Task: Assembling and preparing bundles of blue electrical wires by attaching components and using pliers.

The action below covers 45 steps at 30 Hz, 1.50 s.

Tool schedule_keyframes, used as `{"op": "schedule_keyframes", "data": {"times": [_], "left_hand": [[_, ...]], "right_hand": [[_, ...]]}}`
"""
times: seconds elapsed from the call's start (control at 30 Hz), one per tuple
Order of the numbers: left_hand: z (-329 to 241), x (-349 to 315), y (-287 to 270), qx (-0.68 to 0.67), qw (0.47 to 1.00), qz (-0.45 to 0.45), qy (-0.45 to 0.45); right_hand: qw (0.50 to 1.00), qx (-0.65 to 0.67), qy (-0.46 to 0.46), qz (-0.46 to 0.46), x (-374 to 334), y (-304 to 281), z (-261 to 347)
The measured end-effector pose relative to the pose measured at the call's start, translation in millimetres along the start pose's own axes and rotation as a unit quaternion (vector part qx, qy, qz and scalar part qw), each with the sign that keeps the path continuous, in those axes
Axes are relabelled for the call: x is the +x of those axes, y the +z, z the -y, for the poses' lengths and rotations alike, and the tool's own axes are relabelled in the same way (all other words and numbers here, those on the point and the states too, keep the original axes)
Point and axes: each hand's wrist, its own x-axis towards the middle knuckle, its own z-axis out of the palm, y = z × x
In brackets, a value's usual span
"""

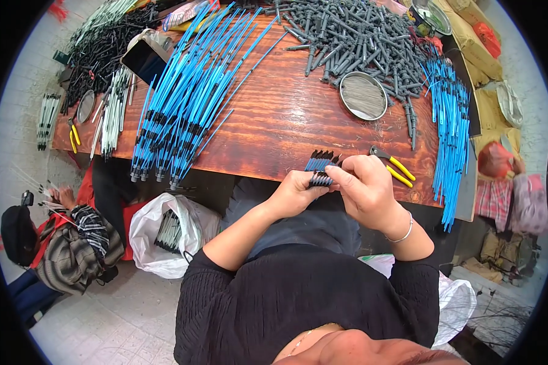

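Note:
Above my lap, at the table's front edge, my left hand is closed round a bundle of slim blue-and-black rods. The rods lie side by side in a row, with dark tips at the far end and paler ends near my thumbs. My right hand is drawn in against the bundle, its thumb and fingers pinched together at the row. Whatever lies between those fingertips is hidden. Just right of this hand, yellow-handled pliers rest on the table.
Long blue rods are heaped at left, more blue rods at right. Grey plastic pieces pile up behind a round dish of fine strands. Other pliers, a phone and a white bag are left. People work either side.

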Motion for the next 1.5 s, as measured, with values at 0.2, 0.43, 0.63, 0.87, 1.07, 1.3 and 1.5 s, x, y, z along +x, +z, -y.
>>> {"op": "schedule_keyframes", "data": {"times": [0.2, 0.43, 0.63, 0.87, 1.07, 1.3, 1.5], "left_hand": [[-2.1, -1.6, -0.1, 0.017, 1.0, -0.002, 0.002], [-2.2, -0.5, -1.3, 0.026, 1.0, -0.002, 0.012], [-0.1, 7.0, 2.5, 0.027, 0.999, 0.033, 0.016], [2.8, -4.8, 3.9, -0.03, 0.999, 0.001, -0.017], [-3.4, -9.1, 9.1, 0.044, 0.998, 0.028, 0.021], [-17.7, -44.2, 18.3, -0.021, 0.986, 0.042, 0.161], [13.8, -61.7, 28.2, 0.076, 0.968, 0.136, 0.195]], "right_hand": [[1.0, -0.007, 0.011, 0.024, -2.2, -1.8, 0.6], [0.996, 0.078, 0.05, -0.011, -2.2, 9.1, -2.8], [0.989, 0.085, 0.09, -0.08, 3.0, 6.2, 3.4], [0.991, -0.086, 0.074, 0.068, -11.2, -29.3, -0.2], [0.987, -0.071, 0.052, 0.132, -19.2, -28.3, 0.3], [0.92, 0.369, 0.114, 0.072, -59.5, 25.1, -20.6], [0.908, 0.398, 0.086, 0.097, -103.0, 116.6, -15.3]]}}
